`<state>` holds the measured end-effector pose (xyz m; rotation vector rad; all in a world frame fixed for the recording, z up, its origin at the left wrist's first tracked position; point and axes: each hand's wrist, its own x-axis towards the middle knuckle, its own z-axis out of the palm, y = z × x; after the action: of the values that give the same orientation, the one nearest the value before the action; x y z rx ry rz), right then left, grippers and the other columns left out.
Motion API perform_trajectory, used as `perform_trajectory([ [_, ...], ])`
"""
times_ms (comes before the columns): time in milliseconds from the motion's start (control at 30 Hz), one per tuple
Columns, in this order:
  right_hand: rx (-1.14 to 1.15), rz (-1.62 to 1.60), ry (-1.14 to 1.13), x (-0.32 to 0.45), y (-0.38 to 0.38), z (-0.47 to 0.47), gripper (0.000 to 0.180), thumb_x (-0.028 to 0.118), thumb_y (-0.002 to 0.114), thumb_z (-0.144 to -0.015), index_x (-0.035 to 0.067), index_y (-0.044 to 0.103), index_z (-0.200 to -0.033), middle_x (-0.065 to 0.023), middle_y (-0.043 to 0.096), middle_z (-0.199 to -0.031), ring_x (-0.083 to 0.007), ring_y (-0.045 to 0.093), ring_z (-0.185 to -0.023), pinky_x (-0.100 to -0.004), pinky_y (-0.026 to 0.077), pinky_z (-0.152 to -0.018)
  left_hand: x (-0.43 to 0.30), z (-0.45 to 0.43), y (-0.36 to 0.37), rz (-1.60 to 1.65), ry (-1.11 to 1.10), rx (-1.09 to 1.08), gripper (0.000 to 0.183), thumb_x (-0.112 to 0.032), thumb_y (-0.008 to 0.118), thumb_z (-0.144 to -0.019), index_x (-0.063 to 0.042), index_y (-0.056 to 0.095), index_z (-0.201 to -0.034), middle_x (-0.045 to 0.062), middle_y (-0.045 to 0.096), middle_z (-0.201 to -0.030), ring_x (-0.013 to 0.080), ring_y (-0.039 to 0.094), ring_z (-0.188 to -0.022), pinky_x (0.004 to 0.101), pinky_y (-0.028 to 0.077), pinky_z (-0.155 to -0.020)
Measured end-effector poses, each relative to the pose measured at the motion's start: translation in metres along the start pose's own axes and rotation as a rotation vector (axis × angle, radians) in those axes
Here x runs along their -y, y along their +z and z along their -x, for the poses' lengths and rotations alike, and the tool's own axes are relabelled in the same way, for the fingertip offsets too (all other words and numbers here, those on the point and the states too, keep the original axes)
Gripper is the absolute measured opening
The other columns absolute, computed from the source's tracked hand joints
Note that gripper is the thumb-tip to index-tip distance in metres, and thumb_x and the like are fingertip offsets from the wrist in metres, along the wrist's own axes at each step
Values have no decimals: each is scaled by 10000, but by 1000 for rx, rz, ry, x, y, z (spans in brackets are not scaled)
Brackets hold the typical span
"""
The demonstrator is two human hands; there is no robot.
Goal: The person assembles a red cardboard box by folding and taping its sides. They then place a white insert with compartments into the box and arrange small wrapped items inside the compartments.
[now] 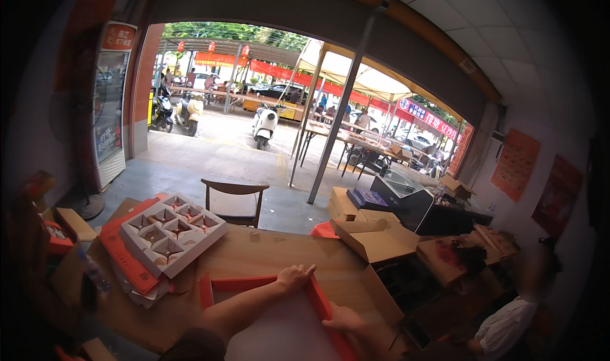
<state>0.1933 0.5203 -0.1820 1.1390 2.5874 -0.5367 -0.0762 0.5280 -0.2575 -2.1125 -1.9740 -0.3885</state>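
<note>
A shallow red cardboard box [244, 283] with a pale inside lies on the wooden table [267, 251] before me. My left hand [295, 277] reaches across the box and rests on its far right corner. On the right wall of the box, nearer to me, is my right hand [344, 317], its fingers at the outer side of the rim. A white divider tray [175, 232] with square compartments sits at the left, on top of flat red cardboard pieces [126, 261].
An open brown carton [381, 244] stands right of the box, near more cartons [441, 261]. A person in a white top [507, 325] is at the far right. A chair [234, 203] stands beyond the table. A plastic bottle [95, 273] is at the left.
</note>
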Motion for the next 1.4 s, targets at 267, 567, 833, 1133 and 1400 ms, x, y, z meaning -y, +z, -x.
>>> perform_trajectory([
  [267, -81, 62, 133, 14, 3, 10, 903, 394, 697, -894, 54, 306, -1633, -318, 718, -1207, -454, 703, -1156, -513, 546, -1031, -11, 4, -36, 48, 93, 44, 681, -285, 571, -1012, -142, 374, -1649, 198, 647, -1335, 358, 663, -1233, 471, 565, -985],
  [567, -135, -79, 329, -11, 7, 31, 957, 291, 648, -888, 44, 170, -1680, -337, 716, -1198, -481, 705, -1130, -522, 547, -1029, 15, 93, -227, 39, 157, 362, 804, -363, 744, -945, -98, 392, -1617, 247, 517, -1542, 425, 542, -1399, 504, 452, -1143],
  [833, -236, -114, 438, -13, 10, 49, 1031, 282, 630, -892, -33, 58, -1689, -325, 737, -1107, -475, 723, -1053, -521, 563, -992, 20, 298, -298, 256, -237, -80, 790, -327, 814, -884, -68, 473, -1548, 236, 542, -1502, 420, 563, -1364, 513, 475, -1122],
  [1133, -421, -204, 342, 45, 24, 84, 936, 219, 562, -907, -27, 91, -1677, -377, 350, -1605, -563, 691, -1045, -577, 571, -973, -59, 351, -133, 886, -736, -683, 1001, -237, 802, -852, -19, 224, -1639, 245, 367, -1618, 414, 479, -1416, 537, 435, -1153],
  [1400, -503, -267, 122, 95, 77, 137, 889, 434, 663, -940, 28, 310, -1648, -326, 401, -1585, -543, 687, -1061, -596, 576, -909, 27, 304, -161, 421, -514, -371, 794, -107, 817, -787, -50, 504, -1515, 233, 519, -1473, 444, 545, -1345, 500, 488, -1119],
])
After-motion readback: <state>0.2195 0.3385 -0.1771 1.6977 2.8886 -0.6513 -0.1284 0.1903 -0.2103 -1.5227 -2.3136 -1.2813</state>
